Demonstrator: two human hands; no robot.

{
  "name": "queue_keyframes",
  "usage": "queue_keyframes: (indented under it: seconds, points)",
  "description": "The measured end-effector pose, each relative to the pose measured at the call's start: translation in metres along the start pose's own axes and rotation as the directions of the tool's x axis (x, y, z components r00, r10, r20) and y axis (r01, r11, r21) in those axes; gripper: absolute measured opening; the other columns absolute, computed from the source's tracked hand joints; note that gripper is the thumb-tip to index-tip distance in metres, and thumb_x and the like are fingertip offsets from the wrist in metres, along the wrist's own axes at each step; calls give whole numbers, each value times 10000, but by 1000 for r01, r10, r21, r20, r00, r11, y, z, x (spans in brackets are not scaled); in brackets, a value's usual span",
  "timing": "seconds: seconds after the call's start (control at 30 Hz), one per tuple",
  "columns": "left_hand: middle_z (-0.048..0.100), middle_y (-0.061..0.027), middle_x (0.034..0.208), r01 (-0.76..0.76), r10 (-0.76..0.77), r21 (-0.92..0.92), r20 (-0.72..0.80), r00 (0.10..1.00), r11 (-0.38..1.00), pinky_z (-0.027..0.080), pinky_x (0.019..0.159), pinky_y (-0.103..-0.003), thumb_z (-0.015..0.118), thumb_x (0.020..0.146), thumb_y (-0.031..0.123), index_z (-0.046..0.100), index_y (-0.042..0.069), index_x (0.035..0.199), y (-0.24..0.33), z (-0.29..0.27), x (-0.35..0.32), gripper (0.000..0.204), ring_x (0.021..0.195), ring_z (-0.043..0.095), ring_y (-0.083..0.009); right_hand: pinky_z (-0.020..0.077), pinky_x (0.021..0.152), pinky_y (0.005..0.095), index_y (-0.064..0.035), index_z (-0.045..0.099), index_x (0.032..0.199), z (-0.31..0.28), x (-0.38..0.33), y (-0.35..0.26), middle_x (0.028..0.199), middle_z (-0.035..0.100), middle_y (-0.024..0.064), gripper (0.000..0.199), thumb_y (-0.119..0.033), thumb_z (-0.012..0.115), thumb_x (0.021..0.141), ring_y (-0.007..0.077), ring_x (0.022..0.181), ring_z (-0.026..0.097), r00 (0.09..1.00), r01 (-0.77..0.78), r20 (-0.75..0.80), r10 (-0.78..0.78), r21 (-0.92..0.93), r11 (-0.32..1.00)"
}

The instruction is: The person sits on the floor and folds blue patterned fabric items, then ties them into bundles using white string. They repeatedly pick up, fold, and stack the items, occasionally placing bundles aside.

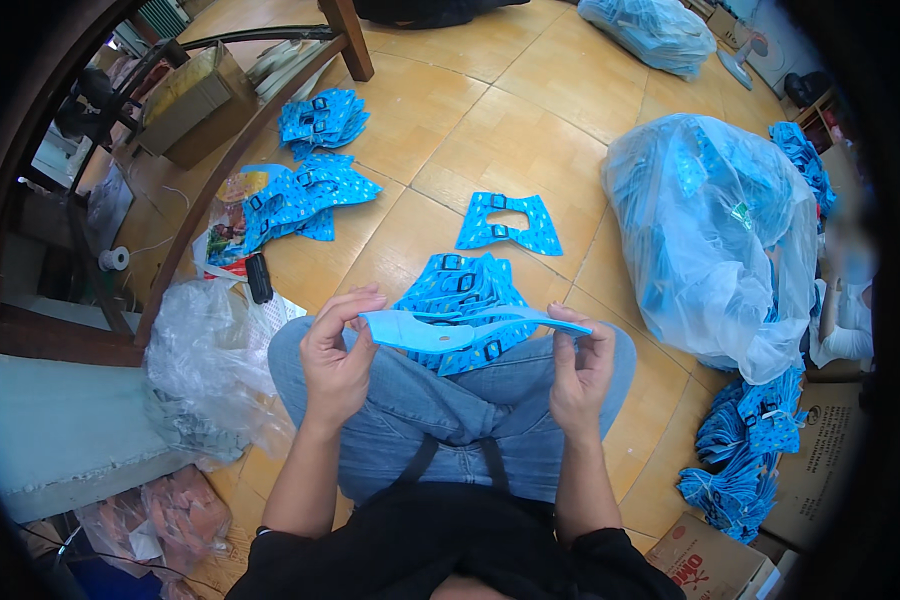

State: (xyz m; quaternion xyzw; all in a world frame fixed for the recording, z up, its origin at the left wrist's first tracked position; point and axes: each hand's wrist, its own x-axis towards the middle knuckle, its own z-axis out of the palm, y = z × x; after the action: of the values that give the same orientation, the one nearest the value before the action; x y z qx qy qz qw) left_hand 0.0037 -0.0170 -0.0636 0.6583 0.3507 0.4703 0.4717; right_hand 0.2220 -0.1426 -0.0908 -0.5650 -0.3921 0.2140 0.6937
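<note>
A blue fabric piece with an oval opening (pixel 425 333) is stretched level between my two hands, above my lap. My left hand (pixel 338 352) pinches its left end between thumb and fingers. At the right end, my right hand (pixel 582 365) grips the edge the same way. Its plain light-blue side faces me. Right behind it lies a stack of blue patterned pieces with black buckles (pixel 460 285), partly hidden by the held piece. Farther off, a single flat patterned piece (pixel 510 222) with two black buckles and a cut-out rests on the tiled floor.
Two piles of similar pieces (pixel 315 190) (pixel 324 120) lie at the far left. A large clear bag (pixel 710 230) full of blue pieces stands at the right, with tied bundles (pixel 735 460) below it. Crumpled clear plastic (pixel 205 350) and a wooden frame (pixel 215 195) are at the left.
</note>
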Motion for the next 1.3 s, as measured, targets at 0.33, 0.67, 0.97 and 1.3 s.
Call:
queue_keyframes:
  seconds: [0.33, 0.67, 0.97, 1.3]
  points:
    - [638, -82, 980, 39, -38, -30, 30, 999, 999, 435, 865, -258, 627, 860, -2, 645, 4, 1065, -3, -2, -3, 206, 968, 588, -148, 454, 818, 279, -52, 464, 1033, 0, -3, 3, 1032, 611, 120, 118, -40, 541, 944, 150, 936, 574, 999, -38, -30, 37, -46, 998]
    - [659, -47, 882, 563, -532, -561, 239, 812, 607, 495, 596, -201, 574, 925, 118, 483, 32, 1269, 16, -5, 2, 366, 725, 617, -75, 459, 512, 206, -60, 513, 1106, -14, 11, -14, 887, 619, 46, 202, -214, 492, 979, 95, 681, 601, 815, -549, 140, 563, 496, 672]
    - [656, -36, 888, 600, -608, -580, 213, 765, 551, 478, 524, -170, 558, 933, 146, 526, 21, 1193, 13, -5, 8, 290, 659, 620, -76, 494, 550, 211, -17, 504, 1211, -8, 14, -21, 1001, 639, 90, 361, -284, 504, 968, 141, 778, 642, 829, -543, 190, 526, 503, 673]
    - [618, -122, 1095, 597, -580, -348, 165, 798, 723, 505, 792, -297, 493, 979, 214, 477, 37, 1277, -17, 19, 8, 348, 933, 620, -179, 483, 625, 212, -70, 439, 1356, -28, 86, 47, 969, 599, -13, 391, -214, 465, 993, 61, 767, 562, 844, -532, 71, 532, 240, 812]
